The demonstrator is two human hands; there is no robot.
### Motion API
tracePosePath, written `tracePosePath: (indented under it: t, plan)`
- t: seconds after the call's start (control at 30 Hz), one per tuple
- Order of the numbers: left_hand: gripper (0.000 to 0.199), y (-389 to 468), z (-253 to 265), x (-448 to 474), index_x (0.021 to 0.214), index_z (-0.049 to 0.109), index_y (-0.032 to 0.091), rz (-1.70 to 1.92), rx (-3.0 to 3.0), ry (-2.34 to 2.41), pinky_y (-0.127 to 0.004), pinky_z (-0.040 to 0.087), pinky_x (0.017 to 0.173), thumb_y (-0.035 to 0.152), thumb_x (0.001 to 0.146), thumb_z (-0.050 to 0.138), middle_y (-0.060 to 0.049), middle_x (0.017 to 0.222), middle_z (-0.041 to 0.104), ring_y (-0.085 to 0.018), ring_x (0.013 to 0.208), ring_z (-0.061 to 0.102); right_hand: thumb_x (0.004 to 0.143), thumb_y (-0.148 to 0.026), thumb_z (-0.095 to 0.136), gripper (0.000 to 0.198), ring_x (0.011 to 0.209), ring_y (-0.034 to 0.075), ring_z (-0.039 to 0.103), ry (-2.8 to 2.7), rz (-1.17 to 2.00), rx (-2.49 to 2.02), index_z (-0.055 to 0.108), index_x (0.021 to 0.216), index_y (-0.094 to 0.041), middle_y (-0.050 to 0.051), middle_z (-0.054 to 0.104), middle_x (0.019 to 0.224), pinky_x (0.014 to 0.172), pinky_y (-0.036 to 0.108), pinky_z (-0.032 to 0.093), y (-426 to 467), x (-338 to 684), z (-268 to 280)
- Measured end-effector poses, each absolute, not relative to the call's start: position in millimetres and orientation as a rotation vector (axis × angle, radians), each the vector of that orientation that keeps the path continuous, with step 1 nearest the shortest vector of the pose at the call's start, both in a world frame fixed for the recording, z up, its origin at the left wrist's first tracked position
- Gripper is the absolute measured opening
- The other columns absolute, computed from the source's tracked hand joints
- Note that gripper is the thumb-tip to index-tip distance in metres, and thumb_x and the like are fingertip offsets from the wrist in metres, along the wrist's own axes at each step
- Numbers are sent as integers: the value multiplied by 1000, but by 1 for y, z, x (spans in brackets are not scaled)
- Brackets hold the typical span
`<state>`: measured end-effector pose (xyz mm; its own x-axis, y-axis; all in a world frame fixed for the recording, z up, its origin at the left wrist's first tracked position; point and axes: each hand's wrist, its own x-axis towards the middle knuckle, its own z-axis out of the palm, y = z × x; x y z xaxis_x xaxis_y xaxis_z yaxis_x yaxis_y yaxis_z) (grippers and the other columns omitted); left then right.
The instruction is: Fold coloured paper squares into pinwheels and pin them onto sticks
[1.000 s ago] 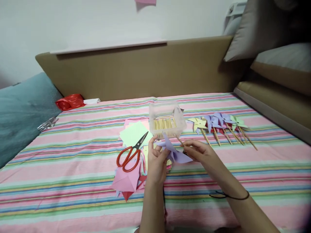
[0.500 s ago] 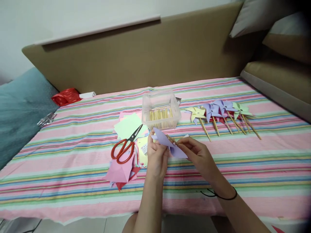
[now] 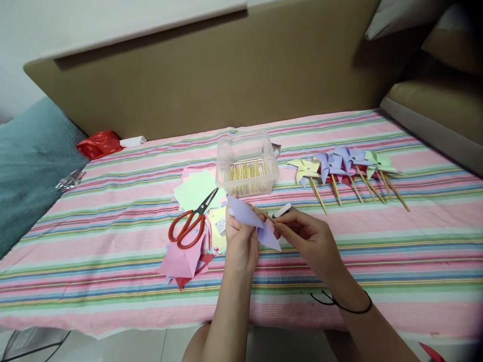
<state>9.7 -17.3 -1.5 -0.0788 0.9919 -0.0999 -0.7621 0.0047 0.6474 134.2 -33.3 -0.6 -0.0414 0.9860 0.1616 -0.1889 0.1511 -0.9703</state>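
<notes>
My left hand (image 3: pixel 241 239) is closed on a purple paper pinwheel (image 3: pixel 247 213), whose folded blades stick out above and to the right of the fingers. Between the thumb and fingers of my right hand (image 3: pixel 302 234) is the end of a thin wooden stick (image 3: pixel 269 217), which points to the pinwheel's middle. Where stick and paper meet is partly hidden by the blades. Just beyond both hands stands a clear plastic box (image 3: pixel 247 188) with many short wooden sticks (image 3: pixel 247 172) in it. A small dark and white item (image 3: pixel 283 210) lies behind my right hand.
Red-handled scissors (image 3: pixel 192 221) lie left of my hands, over coloured paper sheets (image 3: pixel 198 187) and pink paper pieces (image 3: pixel 181 259). Several pinwheels on sticks (image 3: pixel 332 168) lie at the right. A red plastic bag (image 3: pixel 98 145) sits far left, by a teal cushion (image 3: pixel 33 166).
The pinwheel has turned and shifted slightly left in my left hand, its lower blade now pointing more downward. My right hand keeps its pinch on the stick. The camera view has tilted slightly.
</notes>
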Motion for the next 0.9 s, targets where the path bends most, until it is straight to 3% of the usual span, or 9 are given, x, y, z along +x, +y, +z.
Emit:
tracePosePath:
  t: [0.33,0.57,0.9]
  plan:
    - [60,-18,-3,11,114,51,30,1550,494,666,-25,51,74,20,63,81,6,73,59,-7,62,58,79,-20,69,4,63,13,66,-1183,1178,-940,73,80,-22,0,69,66,60,23,56,-34,135,0]
    - [47,-18,-3,12,102,55,27,1566,538,664,-25,49,78,24,63,82,6,72,58,-7,63,58,80,-20,68,5,63,12,66,-1167,1186,-926,72,80,-22,-1,69,67,60,22,56,-33,132,-2]
    - [60,-17,0,11,112,46,26,1575,593,698,-27,49,77,22,64,81,5,70,61,-10,67,61,80,-20,68,5,66,15,68,-1250,1017,-1015,71,84,-22,1,71,72,60,26,57,-35,135,-2]
